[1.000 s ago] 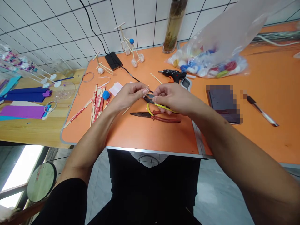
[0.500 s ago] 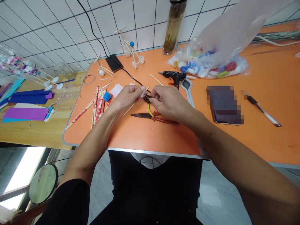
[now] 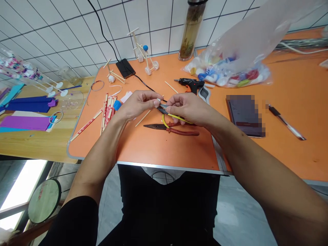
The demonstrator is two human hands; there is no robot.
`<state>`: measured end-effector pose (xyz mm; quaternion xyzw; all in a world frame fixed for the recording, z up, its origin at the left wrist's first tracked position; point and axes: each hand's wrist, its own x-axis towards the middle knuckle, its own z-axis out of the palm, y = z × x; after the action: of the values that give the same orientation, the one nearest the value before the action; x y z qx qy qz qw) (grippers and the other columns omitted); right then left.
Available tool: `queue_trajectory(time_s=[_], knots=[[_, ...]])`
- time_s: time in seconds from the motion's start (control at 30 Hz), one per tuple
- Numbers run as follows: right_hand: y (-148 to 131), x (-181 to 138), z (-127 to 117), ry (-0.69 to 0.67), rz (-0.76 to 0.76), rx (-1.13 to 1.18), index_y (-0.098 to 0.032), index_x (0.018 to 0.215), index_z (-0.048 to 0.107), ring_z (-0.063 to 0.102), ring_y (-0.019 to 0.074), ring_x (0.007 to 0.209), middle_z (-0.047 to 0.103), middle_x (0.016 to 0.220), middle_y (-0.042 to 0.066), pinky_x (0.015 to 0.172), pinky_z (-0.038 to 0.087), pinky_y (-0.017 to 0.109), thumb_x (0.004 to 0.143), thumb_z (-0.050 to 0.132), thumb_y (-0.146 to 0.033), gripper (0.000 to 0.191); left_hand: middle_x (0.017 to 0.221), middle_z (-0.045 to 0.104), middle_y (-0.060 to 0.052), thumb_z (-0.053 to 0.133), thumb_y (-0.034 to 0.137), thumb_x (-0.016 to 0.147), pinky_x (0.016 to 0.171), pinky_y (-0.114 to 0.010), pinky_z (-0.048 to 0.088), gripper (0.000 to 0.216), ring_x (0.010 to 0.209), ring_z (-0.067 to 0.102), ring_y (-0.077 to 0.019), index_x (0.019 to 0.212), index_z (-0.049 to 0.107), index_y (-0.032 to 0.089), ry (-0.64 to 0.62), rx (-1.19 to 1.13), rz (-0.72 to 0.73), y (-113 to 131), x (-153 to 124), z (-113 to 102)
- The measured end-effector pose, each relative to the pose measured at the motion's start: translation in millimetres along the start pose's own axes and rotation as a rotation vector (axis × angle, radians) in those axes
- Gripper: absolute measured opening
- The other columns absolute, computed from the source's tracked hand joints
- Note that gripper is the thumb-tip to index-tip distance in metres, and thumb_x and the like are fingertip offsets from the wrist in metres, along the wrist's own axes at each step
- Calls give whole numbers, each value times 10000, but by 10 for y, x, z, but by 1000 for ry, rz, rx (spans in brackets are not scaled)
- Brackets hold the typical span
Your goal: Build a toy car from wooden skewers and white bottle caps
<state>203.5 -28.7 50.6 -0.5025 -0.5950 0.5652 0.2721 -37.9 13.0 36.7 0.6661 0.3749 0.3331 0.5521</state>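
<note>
Closely held work, with slip risk

Mid-frame, the left hand (image 3: 139,104) pinches a small white piece (image 3: 158,100); the right hand (image 3: 188,106) holds yellow-handled pliers (image 3: 176,117) beside it. A weak pinch could let them skid; red-handled pliers (image 3: 183,132) just below could catch them.

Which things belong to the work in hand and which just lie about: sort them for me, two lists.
In use, it seems:
- yellow-handled pliers, in the right hand
- small pale piece, mostly hidden, in the left hand

Apparently just lying about:
- red-handled pliers
- glue gun
- phone
- pen
- bottle
</note>
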Motion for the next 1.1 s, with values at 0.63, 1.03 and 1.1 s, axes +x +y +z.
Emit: queue_trajectory(time_s=[0.63, 1.03, 1.1], knots=[[74, 46, -124, -300, 32, 312, -238, 864, 577, 418, 100, 404, 602, 559, -7, 422, 283, 243, 865, 887, -382, 342, 1081, 875, -92, 1041, 644, 753, 933, -361, 632, 539, 971, 811, -216, 1045, 919, 207, 81, -62, 89, -39, 19, 71], [-6, -44, -18, -140, 36, 249, -252, 829, 587, 427, 124, 430, 603, 556, -8, 465, 310, 270, 874, 847, -351, 282, 1014, 856, -83, 1052, 685, 700, 909, -352, 616, 595, 959, 802, -214, 994, 889, 194, 170, -99, 82, -38, 37, 204], [-9, -29, -49, -171, 55, 246, -250, 835, 586, 424, 120, 422, 606, 552, -7, 471, 312, 269, 878, 857, -353, 292, 1006, 856, -81, 1055, 679, 698, 895, -345, 611, 593, 939, 792, -207, 991, 889, 191, 158, -75, 74, -25, 29, 191]])
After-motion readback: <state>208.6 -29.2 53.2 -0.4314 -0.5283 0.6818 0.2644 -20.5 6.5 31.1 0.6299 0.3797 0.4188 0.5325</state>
